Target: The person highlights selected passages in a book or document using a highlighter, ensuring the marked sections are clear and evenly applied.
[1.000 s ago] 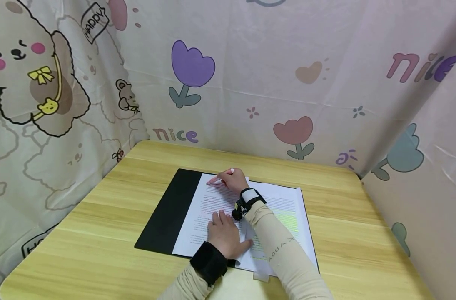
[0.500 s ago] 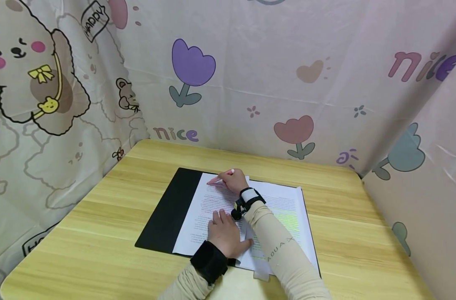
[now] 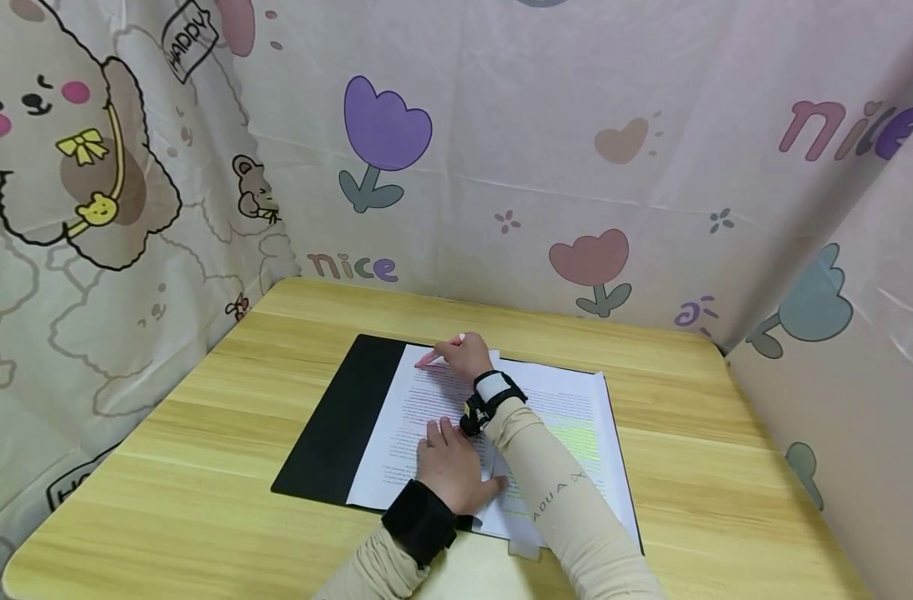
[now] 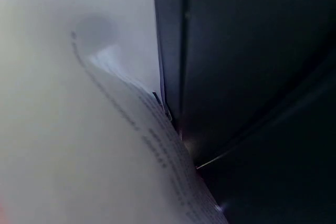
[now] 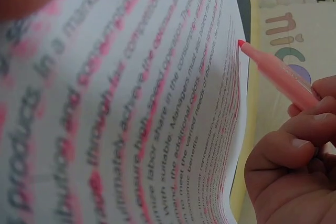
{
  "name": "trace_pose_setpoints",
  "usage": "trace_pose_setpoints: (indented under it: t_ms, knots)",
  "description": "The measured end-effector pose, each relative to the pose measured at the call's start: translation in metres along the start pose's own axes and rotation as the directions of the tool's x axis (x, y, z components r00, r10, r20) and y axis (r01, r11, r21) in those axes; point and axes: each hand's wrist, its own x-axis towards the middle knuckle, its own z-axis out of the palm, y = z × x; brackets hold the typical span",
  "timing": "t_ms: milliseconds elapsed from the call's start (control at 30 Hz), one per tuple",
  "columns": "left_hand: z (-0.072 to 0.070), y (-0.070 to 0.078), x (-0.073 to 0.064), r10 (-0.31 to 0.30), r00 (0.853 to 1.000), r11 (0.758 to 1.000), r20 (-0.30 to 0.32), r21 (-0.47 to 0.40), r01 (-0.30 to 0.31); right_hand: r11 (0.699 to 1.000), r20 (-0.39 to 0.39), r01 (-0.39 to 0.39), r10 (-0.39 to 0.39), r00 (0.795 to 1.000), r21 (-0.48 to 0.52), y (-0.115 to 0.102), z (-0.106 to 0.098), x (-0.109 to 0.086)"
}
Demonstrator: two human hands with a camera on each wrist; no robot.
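My right hand [image 3: 465, 358] pinches a pink highlighter [image 5: 283, 77], its red tip close to the upper part of a printed sheet [image 3: 396, 442]. Pink marks run along many text lines of that page [image 5: 147, 129] in the right wrist view. Lower down, my left hand [image 3: 450, 468] rests flat on the sheet with fingers spread and thumb out to the right. In the left wrist view, the paper [image 4: 79, 145] curves beside the dark folder [image 4: 252, 66]; little of the hand shows there. Both sheets lie in an open black folder [image 3: 332, 425].
On the folder's right side another printed sheet [image 3: 561, 387] carries yellow-green highlighted lines, partly covered by the right sleeve [image 3: 561, 500]. A small pale tab [image 3: 524, 550] sticks out at the front edge. The wooden table [image 3: 163, 483] meets patterned curtains [image 3: 456, 150] behind and at the sides.
The right hand with the highlighter has shifted very slightly up and left over the page. The left hand stays in place on the sheet.
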Motion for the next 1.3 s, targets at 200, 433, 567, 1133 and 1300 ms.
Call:
trace_pose_setpoints:
  t_ms: [200, 433, 567, 1133, 1300]
  knots:
    - [0.001, 0.0, 0.0, 0.004, 1.0, 1.0, 0.008, 0.007, -0.004, 0.999, -0.016, -0.041, 0.041, 0.999, -0.007, 0.0, -0.001, 0.001]
    - [0.0, 0.0, 0.0, 0.003, 1.0, 1.0, -0.005, 0.028, -0.003, 1.0, -0.012, -0.012, 0.012, 1.0, -0.018, -0.003, -0.006, -0.002]
    - [0.0, 0.0, 0.0, 0.004, 1.0, 1.0, 0.02, 0.027, -0.005, 0.999, -0.011, -0.044, 0.044, 0.999, -0.009, -0.002, -0.007, -0.003]
    - [0.002, 0.001, -0.001, 0.006, 1.0, 1.0, 0.008, 0.016, -0.006, 0.997, -0.042, -0.028, 0.025, 0.999, -0.071, 0.003, -0.012, -0.007]
    - [0.003, 0.001, -0.001, 0.006, 1.0, 0.999, -0.01, 0.041, -0.005, 0.998, -0.041, -0.027, 0.024, 0.999, -0.065, 0.004, -0.015, -0.008]
